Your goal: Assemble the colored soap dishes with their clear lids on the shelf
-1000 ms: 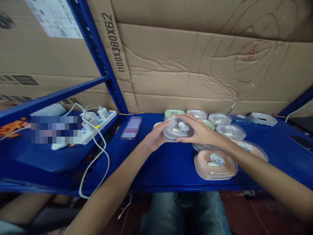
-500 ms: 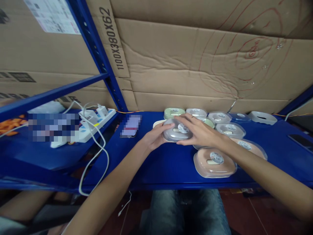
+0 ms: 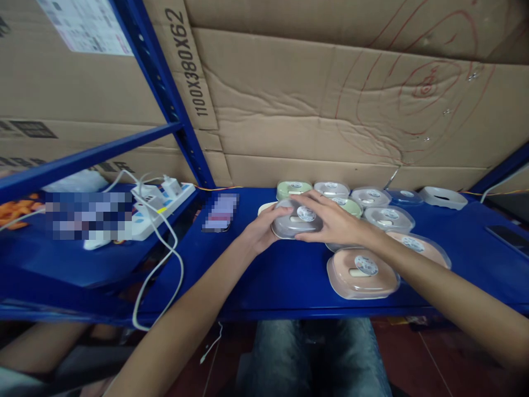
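Observation:
A grey container with a clear lid and a round label (image 3: 295, 223) is held between both hands above the blue table (image 3: 264, 281). My left hand (image 3: 262, 229) grips its left side, thumb on the lid. My right hand (image 3: 333, 220) wraps its right side, fingers over the far edge. Beyond them stands a green container (image 3: 289, 189); a cream one (image 3: 265, 208) is partly hidden behind my left hand. A pink container (image 3: 363, 274) sits near the front edge, and another pink one (image 3: 421, 248) lies partly behind my right forearm.
More lidded containers (image 3: 388, 219) stand at the back right, beside a white slotted piece (image 3: 444, 197). A phone (image 3: 221, 212) lies left of my hands. A power strip (image 3: 165, 212) with looping white cables is further left. Blue shelf posts (image 3: 161, 82) frame a cardboard wall (image 3: 289, 99).
Both hands and the grey container have shifted very slightly left. The grip on it looks the same.

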### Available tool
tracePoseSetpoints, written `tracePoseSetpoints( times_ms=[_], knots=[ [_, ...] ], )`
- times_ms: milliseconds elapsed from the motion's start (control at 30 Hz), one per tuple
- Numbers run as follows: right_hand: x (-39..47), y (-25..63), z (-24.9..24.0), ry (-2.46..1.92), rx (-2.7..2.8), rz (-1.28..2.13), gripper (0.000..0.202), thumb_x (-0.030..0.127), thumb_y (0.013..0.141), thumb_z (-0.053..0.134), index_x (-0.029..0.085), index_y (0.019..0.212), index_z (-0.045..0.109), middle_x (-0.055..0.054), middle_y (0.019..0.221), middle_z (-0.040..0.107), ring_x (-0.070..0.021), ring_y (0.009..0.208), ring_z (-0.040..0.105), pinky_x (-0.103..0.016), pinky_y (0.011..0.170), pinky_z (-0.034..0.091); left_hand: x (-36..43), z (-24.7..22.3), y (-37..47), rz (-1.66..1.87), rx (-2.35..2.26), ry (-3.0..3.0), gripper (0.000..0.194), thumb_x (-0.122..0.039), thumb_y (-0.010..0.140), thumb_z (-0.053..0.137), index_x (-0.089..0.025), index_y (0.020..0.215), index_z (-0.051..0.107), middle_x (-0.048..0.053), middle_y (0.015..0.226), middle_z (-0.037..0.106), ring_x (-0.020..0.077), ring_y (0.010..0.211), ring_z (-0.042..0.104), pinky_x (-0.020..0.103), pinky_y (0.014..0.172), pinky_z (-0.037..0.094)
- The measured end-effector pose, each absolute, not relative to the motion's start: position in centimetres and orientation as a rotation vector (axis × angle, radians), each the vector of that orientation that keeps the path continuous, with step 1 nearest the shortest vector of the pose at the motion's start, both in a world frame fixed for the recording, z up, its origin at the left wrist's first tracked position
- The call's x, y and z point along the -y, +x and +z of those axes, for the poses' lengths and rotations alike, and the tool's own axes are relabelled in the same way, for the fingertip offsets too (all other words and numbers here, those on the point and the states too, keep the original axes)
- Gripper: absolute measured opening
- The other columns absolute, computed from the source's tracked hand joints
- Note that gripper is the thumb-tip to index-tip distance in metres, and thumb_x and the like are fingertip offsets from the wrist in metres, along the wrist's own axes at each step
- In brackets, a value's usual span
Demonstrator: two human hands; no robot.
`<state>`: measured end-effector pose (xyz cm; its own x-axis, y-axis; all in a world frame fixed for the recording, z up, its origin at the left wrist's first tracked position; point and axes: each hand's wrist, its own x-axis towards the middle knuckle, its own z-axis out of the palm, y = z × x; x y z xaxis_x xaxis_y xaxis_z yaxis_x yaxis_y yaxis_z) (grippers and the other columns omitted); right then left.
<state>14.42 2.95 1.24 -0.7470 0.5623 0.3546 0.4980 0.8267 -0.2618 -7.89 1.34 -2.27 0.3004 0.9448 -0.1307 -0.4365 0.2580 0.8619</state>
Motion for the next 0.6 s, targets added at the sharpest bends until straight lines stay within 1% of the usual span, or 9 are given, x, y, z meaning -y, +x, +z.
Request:
tracePoseSetpoints(
  times_ms=[100, 200, 333, 433, 500, 533, 600],
  knots=[
    [-3.0, 14.4, 1.2, -0.796, 2.609, 0.170, 0.092, 0.056, 0.094, 0.081, 0.029, 0.171, 0.038, -0.016, 0.160, 0.051, -0.0369, 0.151, 0.051, -0.058, 0.123, 0.049, -1.4, -2.4, -8.0, 1.080, -0.763, 0.848, 0.040, -0.025, 0.076, 0.087, -0.017, 0.114, 0.077, 0.007, 0.101, 0.080, 0.0199, 0.083, 0.075, 0.030, 0.070, 0.061],
    [-2.8, 14.4, 1.4, -0.781, 2.629, 0.103, 0.097, 0.054, 0.092, 0.085, 0.029, 0.172, 0.035, -0.017, 0.160, 0.051, -0.0374, 0.148, 0.052, -0.058, 0.121, 0.050, -1.4, -2.5, -8.2, 1.101, -0.761, 0.903, 0.040, -0.027, 0.075, 0.090, -0.017, 0.112, 0.076, 0.005, 0.097, 0.079, 0.0184, 0.080, 0.074, 0.027, 0.068, 0.059],
    [-2.7, 14.4, 1.7, -0.804, 2.636, 0.071, 0.104, 0.052, 0.087, 0.089, 0.029, 0.172, 0.034, -0.017, 0.158, 0.054, -0.0407, 0.145, 0.055, -0.063, 0.118, 0.051, -1.4, -2.5, -8.2, 1.114, -0.764, 0.955, 0.045, -0.028, 0.074, 0.092, -0.017, 0.115, 0.075, 0.006, 0.098, 0.079, 0.0187, 0.082, 0.074, 0.027, 0.070, 0.058],
    [-2.7, 14.5, 2.0, -0.832, 2.647, 0.099, 0.104, 0.055, 0.087, 0.089, 0.029, 0.172, 0.035, -0.018, 0.161, 0.054, -0.0420, 0.147, 0.054, -0.065, 0.119, 0.050, -1.3, -2.2, -8.4, 1.110, -0.752, 0.964, 0.045, -0.029, 0.075, 0.092, -0.017, 0.116, 0.076, 0.007, 0.101, 0.080, 0.0200, 0.084, 0.075, 0.028, 0.074, 0.058],
    [-2.2, 14.7, 2.5, -0.835, 2.618, 0.116, 0.098, 0.060, 0.091, 0.084, 0.028, 0.172, 0.038, -0.018, 0.166, 0.051, -0.0425, 0.152, 0.049, -0.067, 0.123, 0.046, -1.3, -1.9, -8.7, 1.101, -0.766, 0.965, 0.044, -0.031, 0.075, 0.091, -0.018, 0.115, 0.078, 0.007, 0.100, 0.081, 0.0198, 0.082, 0.074, 0.028, 0.073, 0.057],
    [-1.5, 14.9, 3.0, -0.835, 2.580, 0.122, 0.091, 0.061, 0.095, 0.079, 0.028, 0.170, 0.040, -0.017, 0.167, 0.050, -0.0422, 0.155, 0.047, -0.067, 0.125, 0.043, -1.3, -1.7, -8.8, 1.098, -0.792, 0.963, 0.042, -0.033, 0.075, 0.090, -0.018, 0.112, 0.079, 0.006, 0.098, 0.081, 0.0192, 0.080, 0.073, 0.028, 0.071, 0.057],
    [0.8, 15.1, 4.3, -0.821, 2.454, 0.163, 0.071, 0.061, 0.104, 0.067, 0.026, 0.164, 0.050, -0.015, 0.165, 0.054, -0.0400, 0.155, 0.048, -0.066, 0.127, 0.041, -1.2, -1.4, -9.2, 1.079, -0.879, 0.956, 0.036, -0.037, 0.075, 0.088, -0.018, 0.105, 0.080, 0.004, 0.091, 0.080, 0.0176, 0.074, 0.071, 0.027, 0.066, 0.055]
  ],
)
